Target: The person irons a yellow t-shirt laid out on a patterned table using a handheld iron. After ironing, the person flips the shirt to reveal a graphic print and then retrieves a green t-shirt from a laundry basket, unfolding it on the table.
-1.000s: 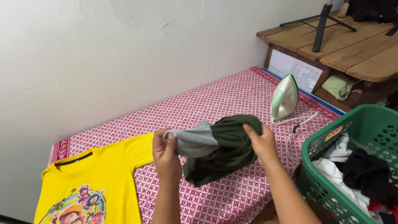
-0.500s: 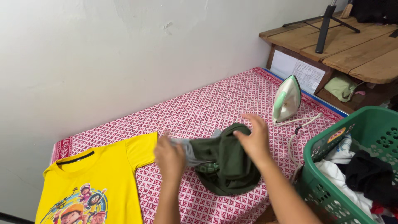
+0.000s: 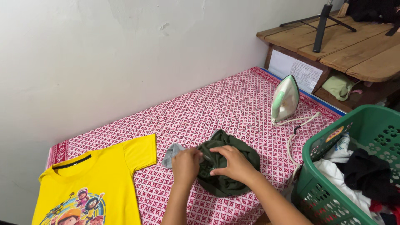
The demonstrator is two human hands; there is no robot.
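Hands meet over a bunched dark green cloth garment with a grey fabric panel (image 3: 227, 166), which lies in a heap on the red-and-white patterned cloth cover (image 3: 216, 108), near its front edge. The left hand (image 3: 186, 164) is curled closed, pinching the fabric where the grey part joins the green. The right hand (image 3: 232, 162) rests on top of the green heap with fingers bent, pressing and gripping the cloth just beside the left hand.

To the left, well apart from the heap, a yellow short-sleeved shirt with a cartoon print (image 3: 89, 183) lies spread flat on the cover. Behind and to the right stands a white and pale green electric iron (image 3: 286, 98) upright on its heel, its white cord (image 3: 296, 125) trailing toward the front. A green perforated plastic laundry basket (image 3: 329, 191) sits at the right, holding white, black and red clothes. A rough wooden plank table (image 3: 354, 46) stands in the far right corner against the white wall (image 3: 104, 54).
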